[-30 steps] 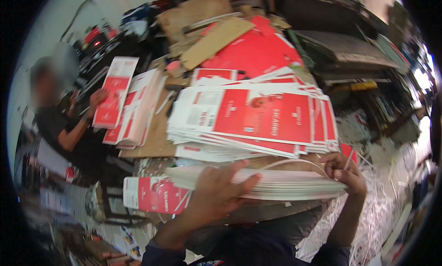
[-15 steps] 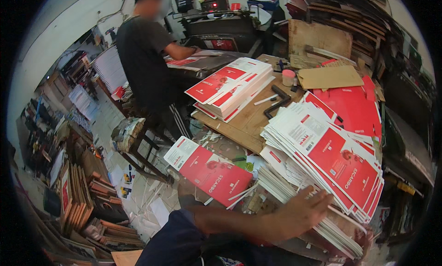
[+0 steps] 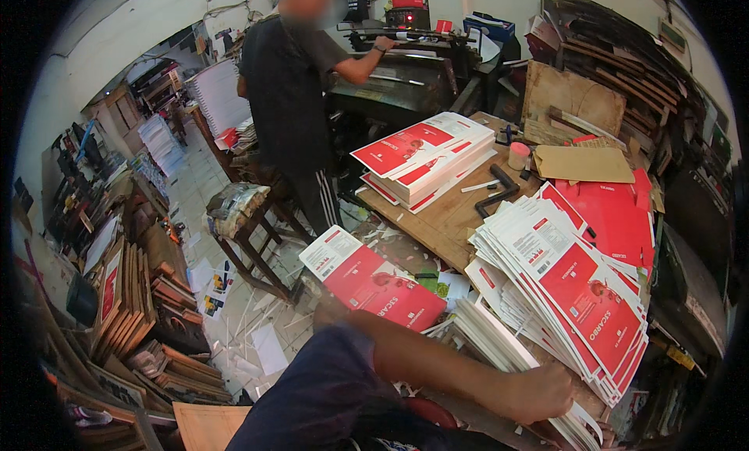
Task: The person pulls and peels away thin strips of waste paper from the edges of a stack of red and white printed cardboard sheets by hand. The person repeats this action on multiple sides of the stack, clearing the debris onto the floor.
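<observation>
- The left hand [image 3: 542,392] bends over the stack of pale sheets [image 3: 495,334], fingers curled inward; their tips are hidden, so I cannot tell whether they grip it or only press.
- That stack runs under the wrist, from beyond the fingers down to the lower edge, where it is cut off.
- The right hand cannot be made out, so its fingers' state cannot be told.
- Just beyond the fingers lies a fanned pile of red-and-white printed sheets [image 3: 581,299]; its lower layers are mostly covered.
- Farther beyond the fingers, on the wooden table [image 3: 437,221], stands a small pink-topped jar [image 3: 518,156]; its contents do not show.
- Left of the jar, also beyond the fingers, sits a neat block of printed sheets [image 3: 425,158].
- Left of the fingers, past the forearm, lies a red-and-white printed piece [image 3: 374,279], its near edge close to the arm.
- Well apart, far left of the fingers, a dark bucket [image 3: 82,299] stands in shadow, its inside hard to see.
- A co-worker [image 3: 289,92] stands far beyond the fingers, face blurred.
</observation>
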